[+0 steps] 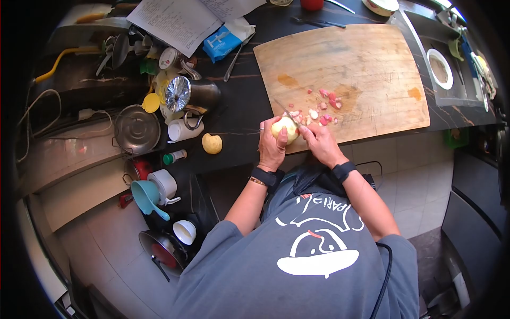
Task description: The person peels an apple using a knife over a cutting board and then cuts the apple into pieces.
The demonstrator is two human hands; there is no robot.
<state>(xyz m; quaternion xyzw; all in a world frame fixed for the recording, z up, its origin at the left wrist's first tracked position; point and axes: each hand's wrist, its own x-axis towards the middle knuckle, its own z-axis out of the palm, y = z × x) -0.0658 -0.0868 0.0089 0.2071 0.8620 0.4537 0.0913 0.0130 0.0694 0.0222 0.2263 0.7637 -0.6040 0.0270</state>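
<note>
My left hand (271,147) is wrapped round a pale yellow, apple-like fruit (283,131), just over the near left edge of the wooden cutting board (350,58). In my right hand (321,143) is a small knife (290,115), its blade lying against the top of the fruit and pointing away to the left. Small pink, red and whitish pieces (330,99) are scattered on the board beyond both hands. A second pale yellow fruit (212,143), with a hollow at its top, sits on the dark counter to the left.
Left of the board stand a metal pitcher (201,95), a white cup (186,129), a green-capped bottle (175,157) and a steel pot lid (137,129). Behind them are a blue packet (224,42), a fork (238,57) and printed sheets (175,22). A sink (451,90) adjoins the right side.
</note>
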